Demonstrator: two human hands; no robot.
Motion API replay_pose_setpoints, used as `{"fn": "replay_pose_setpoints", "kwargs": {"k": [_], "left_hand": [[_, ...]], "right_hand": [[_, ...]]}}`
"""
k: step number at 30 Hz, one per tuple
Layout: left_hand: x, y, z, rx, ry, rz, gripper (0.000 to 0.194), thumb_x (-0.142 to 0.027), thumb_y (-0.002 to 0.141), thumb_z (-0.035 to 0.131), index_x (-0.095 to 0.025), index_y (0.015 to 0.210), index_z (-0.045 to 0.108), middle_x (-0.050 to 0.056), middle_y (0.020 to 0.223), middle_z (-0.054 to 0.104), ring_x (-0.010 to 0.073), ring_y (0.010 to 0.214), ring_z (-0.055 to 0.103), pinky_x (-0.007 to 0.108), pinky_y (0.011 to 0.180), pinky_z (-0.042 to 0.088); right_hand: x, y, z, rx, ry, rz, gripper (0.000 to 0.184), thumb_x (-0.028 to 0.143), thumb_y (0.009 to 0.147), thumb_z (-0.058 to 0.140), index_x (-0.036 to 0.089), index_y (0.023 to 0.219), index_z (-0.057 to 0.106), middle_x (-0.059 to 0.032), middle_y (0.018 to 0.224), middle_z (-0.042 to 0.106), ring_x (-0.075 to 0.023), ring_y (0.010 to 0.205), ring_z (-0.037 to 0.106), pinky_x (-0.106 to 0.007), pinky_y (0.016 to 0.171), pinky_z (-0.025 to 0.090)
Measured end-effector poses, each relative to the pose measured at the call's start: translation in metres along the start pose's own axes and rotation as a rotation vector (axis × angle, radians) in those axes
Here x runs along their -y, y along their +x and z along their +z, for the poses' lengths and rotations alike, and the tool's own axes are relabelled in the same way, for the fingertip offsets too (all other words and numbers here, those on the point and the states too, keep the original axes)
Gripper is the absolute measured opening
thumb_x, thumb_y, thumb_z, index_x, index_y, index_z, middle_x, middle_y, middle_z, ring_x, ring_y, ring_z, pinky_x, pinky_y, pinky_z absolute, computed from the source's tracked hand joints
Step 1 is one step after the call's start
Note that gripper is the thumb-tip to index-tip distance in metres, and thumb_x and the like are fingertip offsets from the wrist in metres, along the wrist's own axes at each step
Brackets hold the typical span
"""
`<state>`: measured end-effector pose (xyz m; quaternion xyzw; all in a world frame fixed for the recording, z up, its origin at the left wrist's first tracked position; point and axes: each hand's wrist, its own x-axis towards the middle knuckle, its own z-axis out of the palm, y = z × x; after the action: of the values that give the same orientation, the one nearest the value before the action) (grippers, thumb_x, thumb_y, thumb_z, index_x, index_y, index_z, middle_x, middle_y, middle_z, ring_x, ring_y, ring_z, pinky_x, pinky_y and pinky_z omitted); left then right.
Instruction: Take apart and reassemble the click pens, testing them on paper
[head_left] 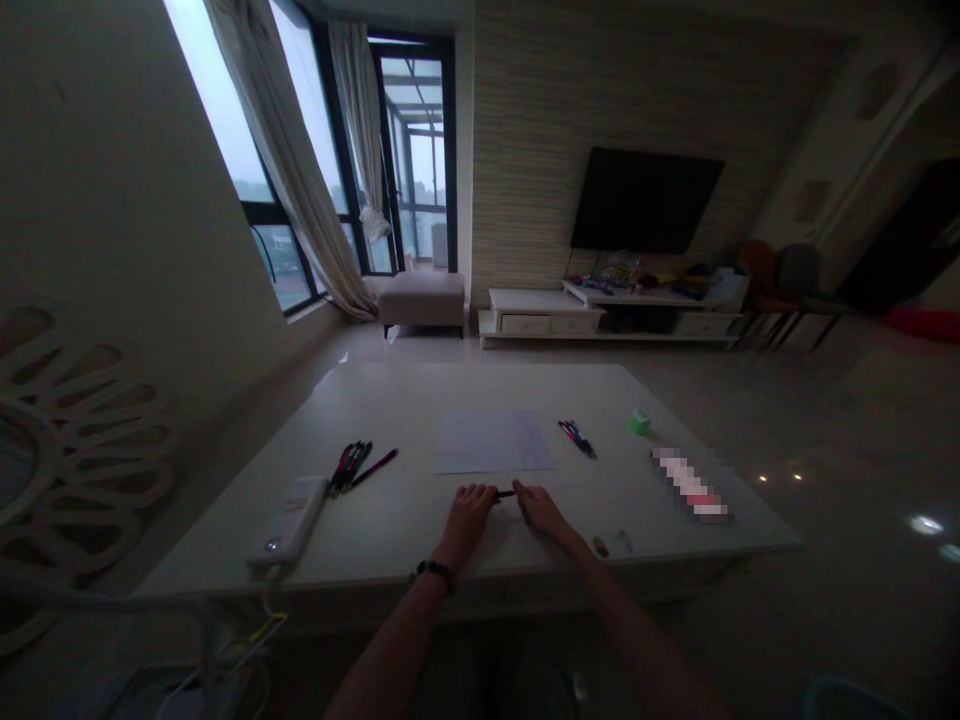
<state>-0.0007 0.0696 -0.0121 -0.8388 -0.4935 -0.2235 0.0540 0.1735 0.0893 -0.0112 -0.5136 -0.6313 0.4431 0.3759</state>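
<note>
Between both hands, just above the near part of the white table [390, 545], is a short dark stick that looks like a pen [506, 493]. My left hand [470, 515] has its fingers closed on one end, and my right hand [538, 508] pinches the other end. Most of the pen is hidden inside the fingers. A blank sheet of paper [491, 441] lies flat just beyond the hands. To its right rests a small bunch of pens [577, 438]. Several more pens [349, 468] lie at the left, with a single dark pen [371, 470] beside them.
A white power strip [289, 525] with a cable stands at the table's left edge. Toward the right are a small green box [639, 422] and a blurred-out pink and white item [690, 485]. Two small objects, one of them brown [600, 546], lie near my right forearm.
</note>
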Motion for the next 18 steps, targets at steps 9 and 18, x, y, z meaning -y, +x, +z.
{"fn": "replay_pose_setpoints", "kwargs": {"k": [9, 18], "left_hand": [[-0.0004, -0.0007, -0.0007, 0.007, -0.011, 0.022, 0.012, -0.025, 0.089, 0.042, -0.021, 0.098, 0.050, 0.002, 0.087, 0.057, 0.0159, 0.083, 0.050, 0.030, 0.074, 0.032], [-0.0021, 0.0003, 0.0019, 0.036, 0.011, 0.025, 0.012, -0.026, 0.088, 0.044, -0.022, 0.097, 0.052, 0.001, 0.087, 0.057, 0.0165, 0.083, 0.050, 0.031, 0.075, 0.033]], "right_hand": [[0.0046, -0.0055, 0.0030, 0.014, 0.120, -0.011, 0.049, 0.064, 0.074, 0.043, 0.018, 0.056, 0.046, 0.0049, 0.046, 0.041, -0.0093, 0.043, 0.037, -0.023, 0.046, 0.029], [-0.0022, -0.0045, 0.0068, 0.006, 0.130, -0.025, 0.046, 0.061, 0.075, 0.045, 0.018, 0.057, 0.047, 0.0052, 0.046, 0.040, -0.0094, 0.043, 0.034, -0.023, 0.045, 0.027]]}}
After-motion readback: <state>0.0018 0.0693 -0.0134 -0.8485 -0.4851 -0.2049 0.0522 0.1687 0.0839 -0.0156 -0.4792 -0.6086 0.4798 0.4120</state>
